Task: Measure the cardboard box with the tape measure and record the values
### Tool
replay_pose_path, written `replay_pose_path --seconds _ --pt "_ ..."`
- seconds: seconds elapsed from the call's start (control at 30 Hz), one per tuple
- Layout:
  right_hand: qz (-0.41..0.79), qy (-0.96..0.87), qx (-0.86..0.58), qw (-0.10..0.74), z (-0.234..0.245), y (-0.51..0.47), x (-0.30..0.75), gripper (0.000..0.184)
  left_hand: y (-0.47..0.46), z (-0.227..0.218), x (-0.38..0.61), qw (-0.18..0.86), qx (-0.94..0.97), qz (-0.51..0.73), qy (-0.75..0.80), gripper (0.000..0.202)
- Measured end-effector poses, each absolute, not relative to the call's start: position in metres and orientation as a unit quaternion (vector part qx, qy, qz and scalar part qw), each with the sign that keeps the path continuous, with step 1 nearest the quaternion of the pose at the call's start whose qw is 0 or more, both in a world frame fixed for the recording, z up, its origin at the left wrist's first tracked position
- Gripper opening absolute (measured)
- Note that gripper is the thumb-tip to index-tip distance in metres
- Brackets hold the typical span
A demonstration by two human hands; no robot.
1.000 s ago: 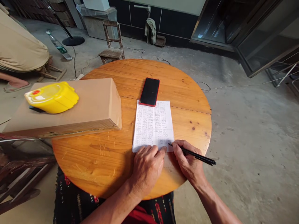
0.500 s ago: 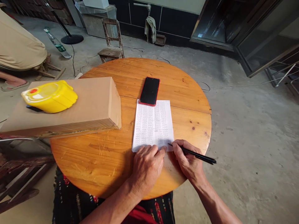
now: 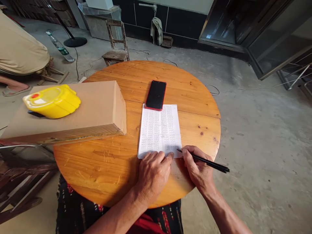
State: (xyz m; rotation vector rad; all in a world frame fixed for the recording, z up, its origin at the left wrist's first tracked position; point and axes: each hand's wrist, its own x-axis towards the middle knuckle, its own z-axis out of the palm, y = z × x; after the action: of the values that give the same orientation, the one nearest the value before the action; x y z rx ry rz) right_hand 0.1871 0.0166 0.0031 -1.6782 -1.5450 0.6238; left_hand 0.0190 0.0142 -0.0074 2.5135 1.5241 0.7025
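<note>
A sheet of white paper (image 3: 159,125) covered with columns of small handwriting lies on the round wooden table, with what looks like more sheets under it. My left hand (image 3: 154,172) rests over its bottom edge, fingers lying on the paper and thumb toward the right. Pinched in my right hand (image 3: 197,165) is a black pen (image 3: 211,163), its tip at the lower right of the writing and its back end pointing right. A black-screened phone (image 3: 156,95) in a red case overlaps the top edge of the paper.
A cardboard box (image 3: 97,107) takes up the left of the wooden table (image 3: 195,94), bearing a yellow plastic container (image 3: 55,100). Beyond stand a small wooden chair (image 3: 117,53) and a plastic bottle (image 3: 59,45). A seated person's leg (image 3: 14,83) shows at far left.
My right hand and the pen have shifted slightly to the right, the pen tip moving toward the paper's right edge. My left hand stays in place on the paper.
</note>
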Motion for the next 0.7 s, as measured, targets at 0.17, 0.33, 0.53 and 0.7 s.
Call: replay_pose_path --seconds 0.17,0.33,0.53,0.7 --pt "0.230 -0.623 -0.647 0.375 0.0067 0.0191 0.1841 0.020 0.0142 -0.0072 0.0199 0.057 0.829 0.233 0.504 0.025" --pt "0.228 -0.631 -0.643 0.370 0.0074 0.0198 0.1841 0.019 0.0142 -0.0071 0.0195 0.060 0.829 0.227 0.508 0.026" --pt "0.218 -0.632 -0.645 0.371 0.0062 0.0196 0.1836 0.020 0.0141 -0.0073 0.0193 0.061 0.828 0.230 0.507 0.025" --pt "0.224 -0.635 -0.640 0.371 0.0058 0.0198 0.1832 0.020 0.0146 -0.0067 0.0197 0.061 0.829 0.231 0.506 0.026"
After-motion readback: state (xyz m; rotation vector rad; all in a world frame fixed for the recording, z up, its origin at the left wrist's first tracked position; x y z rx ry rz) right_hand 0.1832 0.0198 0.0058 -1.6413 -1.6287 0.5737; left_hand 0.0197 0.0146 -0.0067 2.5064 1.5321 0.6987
